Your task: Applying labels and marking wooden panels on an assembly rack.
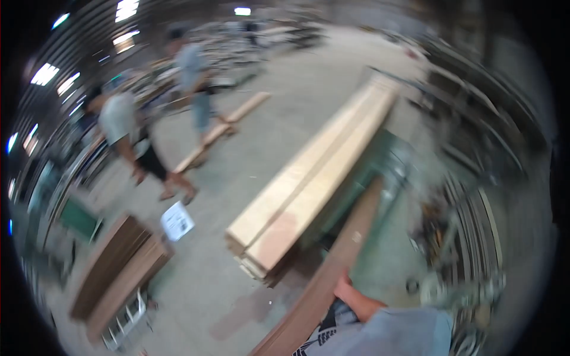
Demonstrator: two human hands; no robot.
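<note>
A long brown wooden board [335, 255] runs slantwise from the lower edge toward the middle right. My right hand [344, 287] is closed on the board's right edge, low in the picture. Motion smears the fingers, and the board hides some of them. My left hand does not show. Just left of the board lies a long stack of pale planks [320, 169], its near end facing me. A reddish patch marks the top of that near end.
Brown boards [119, 273] are stacked at the lower left, beside a white rack-like frame [126, 320]. A paper sheet [177, 221] lies near them. Two people [127, 127] are at the far left, by a long timber [222, 127]. Metal frames [469, 118] line the right.
</note>
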